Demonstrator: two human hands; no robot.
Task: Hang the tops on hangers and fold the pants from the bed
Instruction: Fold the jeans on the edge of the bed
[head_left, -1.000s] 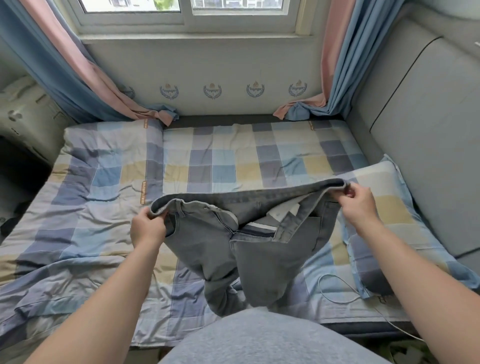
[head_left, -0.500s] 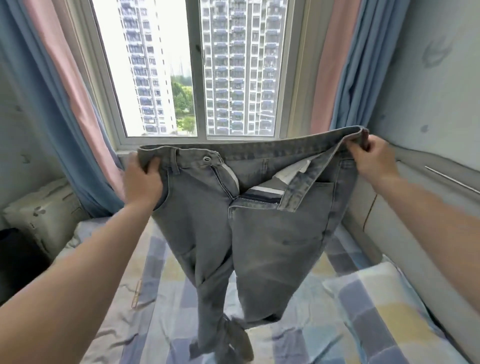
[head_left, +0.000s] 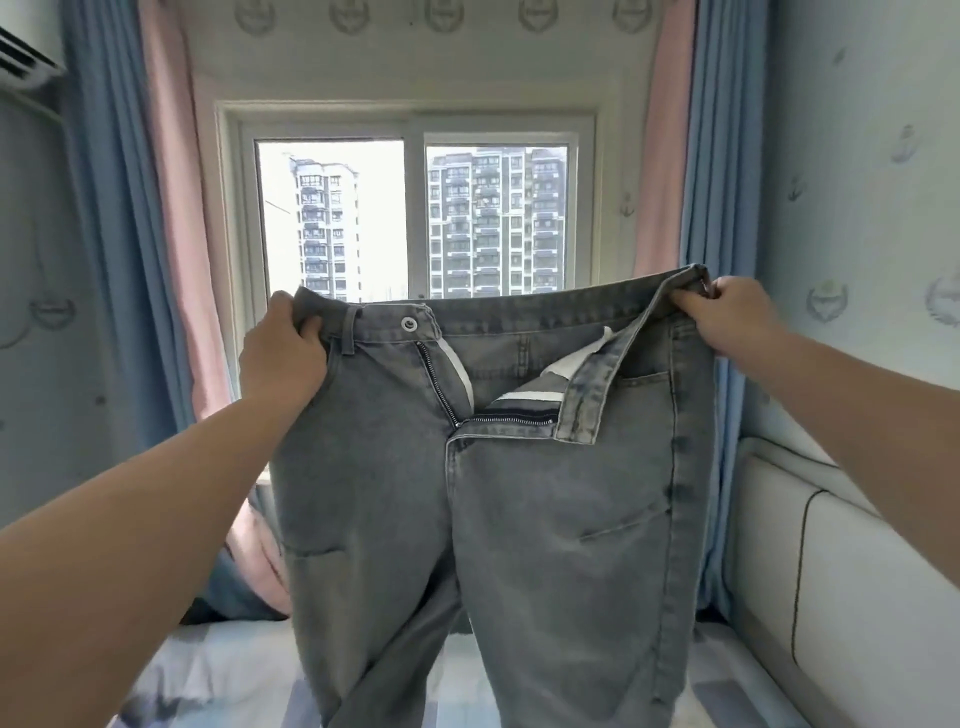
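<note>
Two hands are up in the head view, and the grey jeans (head_left: 519, 493) hang stretched wide between them, front facing the camera, clear above the bed (head_left: 218, 670). At nine o'clock the left hand (head_left: 283, 358) grips one end of the waistband (head_left: 519, 309), fingers curled over the denim beside a belt loop. At two o'clock the right hand (head_left: 727, 317) pinches the other end, fingers closed on the band. The button is undone, the zip is down, and the front flap on the right side is folded outward. Both legs drop toward six o'clock and run out of frame. Behind, at twelve o'clock, is the window (head_left: 415, 218), with pink and blue curtains (head_left: 130, 260) on either side. A padded panel (head_left: 857, 571) sits at four o'clock.
</note>
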